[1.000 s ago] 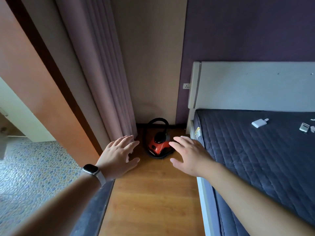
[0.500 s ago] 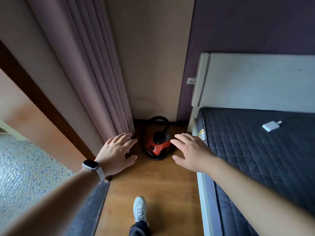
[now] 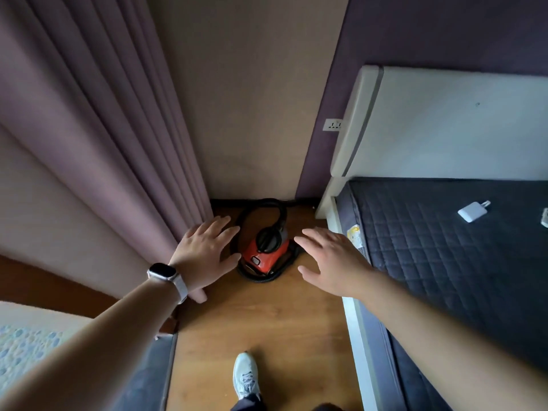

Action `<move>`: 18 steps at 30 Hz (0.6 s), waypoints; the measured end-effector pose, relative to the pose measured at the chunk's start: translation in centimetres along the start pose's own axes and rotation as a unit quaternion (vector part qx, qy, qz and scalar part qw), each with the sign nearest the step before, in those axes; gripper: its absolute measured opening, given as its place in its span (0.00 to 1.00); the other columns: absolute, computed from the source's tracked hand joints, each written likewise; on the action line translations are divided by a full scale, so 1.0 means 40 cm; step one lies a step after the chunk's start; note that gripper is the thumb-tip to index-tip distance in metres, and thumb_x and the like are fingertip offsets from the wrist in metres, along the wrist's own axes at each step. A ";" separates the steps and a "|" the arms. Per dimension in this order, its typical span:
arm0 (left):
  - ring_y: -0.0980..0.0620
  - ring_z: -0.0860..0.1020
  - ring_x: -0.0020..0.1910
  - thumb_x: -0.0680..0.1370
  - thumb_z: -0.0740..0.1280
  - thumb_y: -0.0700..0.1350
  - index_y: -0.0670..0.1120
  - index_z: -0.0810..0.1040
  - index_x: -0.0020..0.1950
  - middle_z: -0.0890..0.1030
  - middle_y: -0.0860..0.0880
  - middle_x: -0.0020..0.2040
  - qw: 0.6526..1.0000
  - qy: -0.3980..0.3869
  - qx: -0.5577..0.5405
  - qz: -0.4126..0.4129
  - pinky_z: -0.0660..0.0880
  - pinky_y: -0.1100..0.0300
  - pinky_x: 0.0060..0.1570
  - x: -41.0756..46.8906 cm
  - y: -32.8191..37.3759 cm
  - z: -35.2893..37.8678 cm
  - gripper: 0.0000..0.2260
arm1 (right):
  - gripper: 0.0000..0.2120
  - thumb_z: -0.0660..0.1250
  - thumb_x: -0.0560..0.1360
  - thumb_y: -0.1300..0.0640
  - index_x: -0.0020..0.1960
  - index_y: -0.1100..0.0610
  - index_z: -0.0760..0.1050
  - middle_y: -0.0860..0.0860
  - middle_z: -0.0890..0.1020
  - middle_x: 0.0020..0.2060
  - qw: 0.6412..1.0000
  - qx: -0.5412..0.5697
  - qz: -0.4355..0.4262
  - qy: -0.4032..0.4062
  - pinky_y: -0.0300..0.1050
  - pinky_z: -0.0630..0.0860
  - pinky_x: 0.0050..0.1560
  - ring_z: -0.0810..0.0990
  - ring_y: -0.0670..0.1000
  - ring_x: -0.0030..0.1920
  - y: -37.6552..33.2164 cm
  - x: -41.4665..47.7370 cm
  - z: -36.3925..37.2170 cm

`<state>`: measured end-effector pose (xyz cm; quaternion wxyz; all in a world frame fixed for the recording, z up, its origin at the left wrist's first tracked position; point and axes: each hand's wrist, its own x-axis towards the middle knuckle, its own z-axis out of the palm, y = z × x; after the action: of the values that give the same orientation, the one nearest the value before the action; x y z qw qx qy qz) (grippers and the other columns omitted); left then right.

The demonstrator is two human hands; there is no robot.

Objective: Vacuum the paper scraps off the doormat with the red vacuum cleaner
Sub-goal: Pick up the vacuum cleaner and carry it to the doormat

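Note:
The red vacuum cleaner [image 3: 264,254] stands on the wooden floor in the corner ahead, its black hose [image 3: 268,206] coiled around it. My left hand [image 3: 204,250], with a watch on the wrist, is stretched out flat just left of the vacuum, fingers spread, holding nothing. My right hand [image 3: 329,258] reaches out flat just right of it, also holding nothing. Both hands hover nearer the camera than the vacuum and do not touch it. No doormat or paper scraps are in view.
A pink curtain [image 3: 98,137] hangs on the left. A bed with a dark quilted mattress [image 3: 450,262] and white headboard [image 3: 444,126] fills the right. A wall socket [image 3: 332,124] sits beside the headboard. A white charger [image 3: 473,211] lies on the mattress. My shoe [image 3: 245,375] is on the floor.
I have stepped closer to the corner, so the vacuum looks larger and my shoe has come into view. Both hands stay spread on either side of the vacuum.

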<state>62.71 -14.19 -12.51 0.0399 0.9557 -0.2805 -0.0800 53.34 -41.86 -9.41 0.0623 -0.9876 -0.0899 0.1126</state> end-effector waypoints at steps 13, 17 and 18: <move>0.46 0.58 0.77 0.77 0.56 0.65 0.54 0.60 0.78 0.60 0.49 0.79 0.992 -0.086 -0.078 -0.051 0.58 0.47 0.74 0.278 -0.059 0.362 0.31 | 0.33 0.57 0.79 0.38 0.79 0.52 0.57 0.52 0.61 0.77 0.995 0.035 0.011 -0.093 0.54 0.60 0.74 0.59 0.55 0.77 0.145 0.330 0.345; 0.46 0.59 0.76 0.76 0.56 0.64 0.54 0.60 0.78 0.60 0.49 0.79 0.985 -0.101 -0.107 -0.088 0.59 0.48 0.72 0.366 -0.061 0.577 0.32 | 0.31 0.59 0.78 0.39 0.77 0.52 0.61 0.52 0.65 0.74 0.994 0.044 0.001 -0.105 0.53 0.64 0.70 0.63 0.55 0.74 0.208 0.440 0.568; 0.46 0.60 0.76 0.74 0.55 0.65 0.54 0.61 0.78 0.60 0.49 0.78 0.984 -0.104 -0.108 -0.095 0.59 0.47 0.72 0.383 -0.064 0.637 0.33 | 0.31 0.59 0.78 0.39 0.77 0.52 0.61 0.52 0.65 0.74 0.993 0.043 -0.005 -0.111 0.53 0.65 0.70 0.63 0.55 0.74 0.224 0.466 0.630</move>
<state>72.32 -21.14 -39.89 0.1055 0.9545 -0.1806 -0.2126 66.80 -44.44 -39.00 0.0951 -0.9649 -0.0958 0.2251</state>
